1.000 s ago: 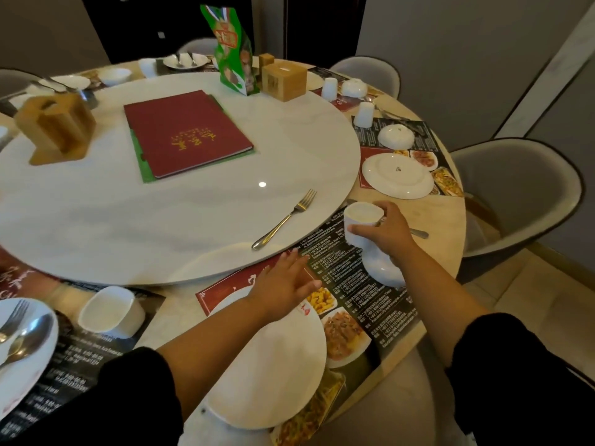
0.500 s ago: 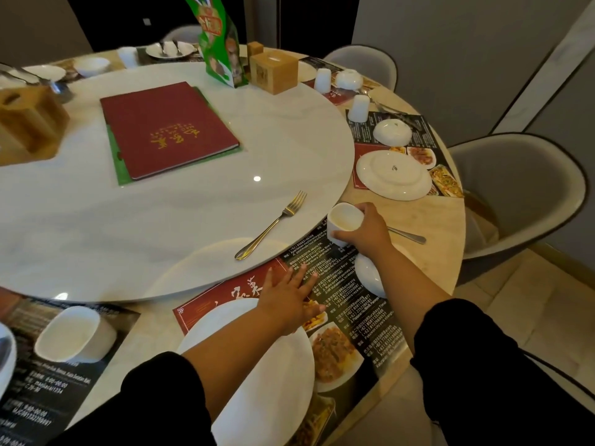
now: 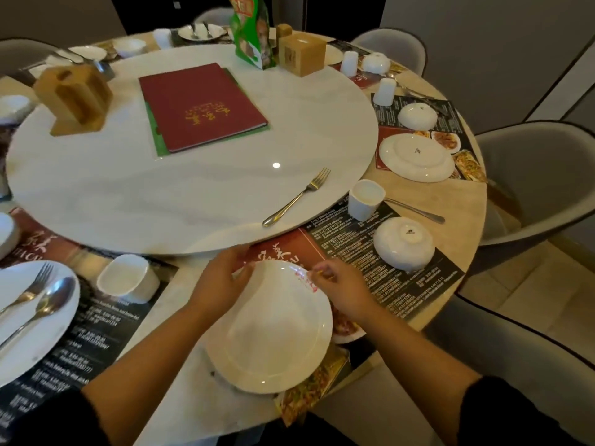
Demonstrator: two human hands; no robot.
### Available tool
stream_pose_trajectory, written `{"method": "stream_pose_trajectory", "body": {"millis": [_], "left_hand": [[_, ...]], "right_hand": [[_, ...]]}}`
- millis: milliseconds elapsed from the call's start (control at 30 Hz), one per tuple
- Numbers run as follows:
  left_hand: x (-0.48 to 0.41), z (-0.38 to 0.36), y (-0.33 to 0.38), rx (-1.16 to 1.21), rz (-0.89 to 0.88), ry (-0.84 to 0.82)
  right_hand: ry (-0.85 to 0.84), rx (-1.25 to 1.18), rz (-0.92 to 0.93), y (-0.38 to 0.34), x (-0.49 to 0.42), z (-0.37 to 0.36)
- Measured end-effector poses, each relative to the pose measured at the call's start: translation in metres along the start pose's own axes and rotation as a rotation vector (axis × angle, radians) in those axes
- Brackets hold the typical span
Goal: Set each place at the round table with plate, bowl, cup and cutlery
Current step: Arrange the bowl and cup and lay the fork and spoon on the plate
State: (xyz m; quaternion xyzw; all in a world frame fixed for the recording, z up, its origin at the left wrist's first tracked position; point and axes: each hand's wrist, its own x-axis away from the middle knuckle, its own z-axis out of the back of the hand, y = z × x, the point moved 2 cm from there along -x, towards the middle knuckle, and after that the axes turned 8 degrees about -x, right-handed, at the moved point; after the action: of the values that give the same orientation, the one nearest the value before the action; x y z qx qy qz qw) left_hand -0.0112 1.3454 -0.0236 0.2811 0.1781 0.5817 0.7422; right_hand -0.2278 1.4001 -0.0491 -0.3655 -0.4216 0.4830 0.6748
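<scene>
Round white ceramic plate [image 3: 270,336]: lies on dark printed placemat [image 3: 341,243], near edge of beige round worktop [image 3: 457,201]. Left hand [image 3: 222,281], right hand [image 3: 341,291]: fingers curled on far rim, either side. Handling: keep level, centre on mat, clear of upturned white bowl [image 3: 404,243] and white cup [image 3: 367,201].

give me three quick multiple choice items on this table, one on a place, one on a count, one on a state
1. The red menu lies on: A the white turntable; B a chair; C the floor.
2. Cutlery pieces on the left plate: A none; B two; C four.
3. The bowl right of the near plate stands: A upright; B on its side; C upside down.
Answers: 1 A, it rests flat on the turntable. 2 B, a fork and a spoon lie there. 3 C, its foot ring faces up.
</scene>
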Motion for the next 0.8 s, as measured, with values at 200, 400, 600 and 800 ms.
{"method": "stream_pose_trajectory", "body": {"millis": [200,400,600,800], "left_hand": [[0.02,0.005,-0.01,0.013,0.008,0.034],[0.025,-0.008,0.001,-0.059,-0.04,-0.013],[0.023,-0.029,0.029,-0.082,-0.072,-0.073],[0.008,-0.042,0.07,-0.059,-0.165,-0.084]], "right_hand": [[0.012,0.001,-0.093,0.008,0.001,-0.005],[0.142,0.022,-0.144,0.019,-0.004,0.038],[0.223,0.028,-0.188,0.028,-0.009,0.072],[0.229,0.047,-0.192,0.031,-0.012,0.084]]}}
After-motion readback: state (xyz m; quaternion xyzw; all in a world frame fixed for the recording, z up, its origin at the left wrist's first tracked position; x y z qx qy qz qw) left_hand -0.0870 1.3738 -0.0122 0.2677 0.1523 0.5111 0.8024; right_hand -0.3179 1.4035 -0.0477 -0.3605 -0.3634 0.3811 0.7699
